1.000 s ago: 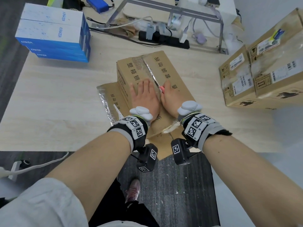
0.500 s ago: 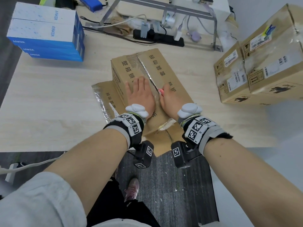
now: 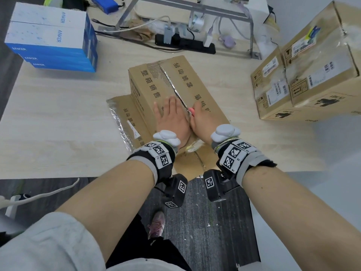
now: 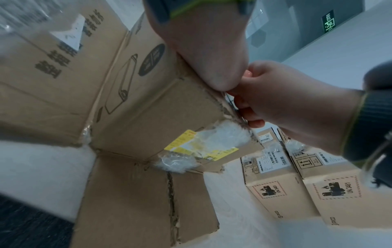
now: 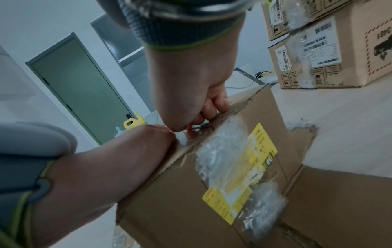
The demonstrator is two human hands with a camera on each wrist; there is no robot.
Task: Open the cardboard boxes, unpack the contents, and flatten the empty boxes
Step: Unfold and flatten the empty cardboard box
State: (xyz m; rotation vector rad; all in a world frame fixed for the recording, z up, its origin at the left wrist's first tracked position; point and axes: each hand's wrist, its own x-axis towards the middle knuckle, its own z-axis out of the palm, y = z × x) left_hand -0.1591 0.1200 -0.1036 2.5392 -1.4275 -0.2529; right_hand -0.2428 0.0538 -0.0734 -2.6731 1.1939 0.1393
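A brown cardboard box [image 3: 172, 81] with printed characters lies on flattened cardboard [image 3: 125, 114] in the middle of the table. My left hand [image 3: 172, 116] presses flat on the box top, left of the taped centre seam [image 3: 170, 81]. My right hand [image 3: 203, 118] grips a red-handled cutter [image 3: 191, 110] set in that seam near the box's near end. The left wrist view shows the right hand [image 4: 275, 97] curled at the box's top edge [image 4: 201, 87]. From the right wrist, its fingers [image 5: 212, 107] curl at the seam above a yellow label [image 5: 250, 167]. The blade is hidden.
Two sealed cardboard boxes [image 3: 312, 75] stand at the table's right. Stacked blue and white boxes [image 3: 50, 36] sit at the far left. A power strip [image 3: 185, 45], cables and a metal stand [image 3: 195, 10] line the back. The table's front edge [image 3: 58, 176] is close to me.
My right hand has drawn the cutter along the seam toward me. The left hand stays flat on the box top.
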